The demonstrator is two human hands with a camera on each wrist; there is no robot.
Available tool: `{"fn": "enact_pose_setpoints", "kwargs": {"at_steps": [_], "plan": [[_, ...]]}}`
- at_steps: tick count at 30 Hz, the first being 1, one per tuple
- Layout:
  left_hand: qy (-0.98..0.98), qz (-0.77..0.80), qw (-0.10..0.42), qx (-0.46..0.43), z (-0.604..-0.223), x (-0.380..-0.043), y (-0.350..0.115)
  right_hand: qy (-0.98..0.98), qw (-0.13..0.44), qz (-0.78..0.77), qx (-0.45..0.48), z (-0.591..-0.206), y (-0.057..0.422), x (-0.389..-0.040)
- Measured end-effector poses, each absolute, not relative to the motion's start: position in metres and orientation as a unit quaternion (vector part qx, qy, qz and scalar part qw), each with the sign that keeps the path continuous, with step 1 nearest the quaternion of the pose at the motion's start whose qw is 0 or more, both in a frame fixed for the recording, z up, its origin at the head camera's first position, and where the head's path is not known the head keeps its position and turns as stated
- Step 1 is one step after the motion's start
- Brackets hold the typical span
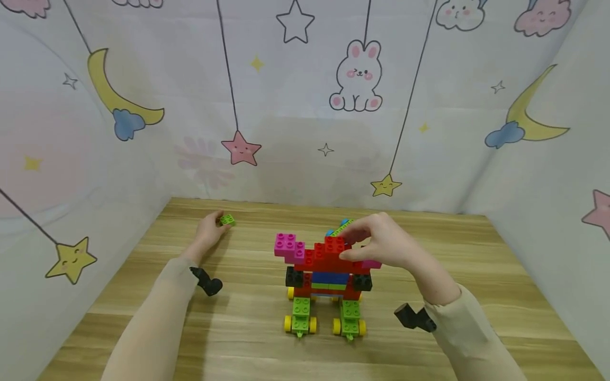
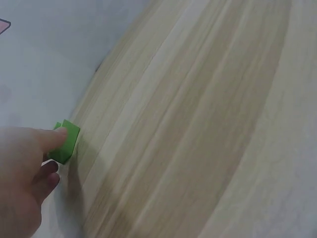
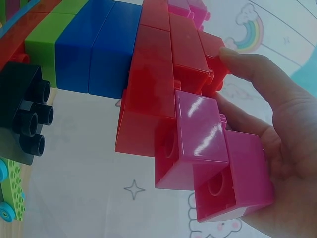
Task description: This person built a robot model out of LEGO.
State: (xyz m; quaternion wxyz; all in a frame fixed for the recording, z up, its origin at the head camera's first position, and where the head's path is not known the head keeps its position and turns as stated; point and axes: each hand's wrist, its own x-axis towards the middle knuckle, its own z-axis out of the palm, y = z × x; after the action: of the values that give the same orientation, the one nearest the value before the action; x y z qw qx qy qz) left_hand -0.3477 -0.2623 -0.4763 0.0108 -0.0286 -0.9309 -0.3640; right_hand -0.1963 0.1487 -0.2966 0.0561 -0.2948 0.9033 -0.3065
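Note:
At the far left of the table, my left hand (image 1: pixel 208 233) pinches a small lime-green toy brick (image 1: pixel 227 219) by its end. The left wrist view shows thumb and fingers on that green brick (image 2: pixel 68 141). My right hand (image 1: pixel 386 243) grips the red brick (image 1: pixel 335 244) at the top of a brick build, thumb in front, other fingers mostly hidden behind. Pink bricks (image 1: pixel 285 243) step out at the build's upper left, and another pink one (image 3: pixel 237 173) lies against my palm in the right wrist view. Black bricks (image 1: pixel 294 277) flank blue ones (image 1: pixel 330 278).
Two green wheeled bases (image 1: pixel 302 307) with yellow wheels stand at the build's front. Behind it is a green studded piece (image 1: pixel 342 227) with blue wheels. A wooden table (image 1: pixel 248 338) carries everything, and a printed white curtain (image 1: pixel 305 169) encloses its back and sides.

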Motion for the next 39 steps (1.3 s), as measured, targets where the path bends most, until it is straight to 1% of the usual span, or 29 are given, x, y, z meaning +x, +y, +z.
{"fn": "enact_pose_setpoints", "kwargs": {"at_steps": [10,22,31,35,39], "plan": [[-0.941,-0.336,-0.004,-0.029,-0.477,-0.348,-0.260,0.904,0.056,-0.306,-0.294,-0.297,0.149,-0.197],[-0.946,-0.321,0.015,-0.031,-0.480,-0.349,-0.260,0.901,0.056,-0.310,-0.298,-0.298,0.149,-0.198],[-0.940,-0.341,0.010,-0.017,-0.477,-0.347,-0.258,0.903,0.060,-0.309,-0.292,-0.296,0.149,-0.197],[-0.920,-0.393,0.003,-0.004,-0.472,-0.345,-0.257,0.903,0.064,-0.308,-0.292,-0.295,0.148,-0.197],[-0.913,-0.407,0.030,-0.017,-0.458,-0.341,-0.254,0.904,0.065,-0.306,-0.292,-0.294,0.148,-0.196]]}}
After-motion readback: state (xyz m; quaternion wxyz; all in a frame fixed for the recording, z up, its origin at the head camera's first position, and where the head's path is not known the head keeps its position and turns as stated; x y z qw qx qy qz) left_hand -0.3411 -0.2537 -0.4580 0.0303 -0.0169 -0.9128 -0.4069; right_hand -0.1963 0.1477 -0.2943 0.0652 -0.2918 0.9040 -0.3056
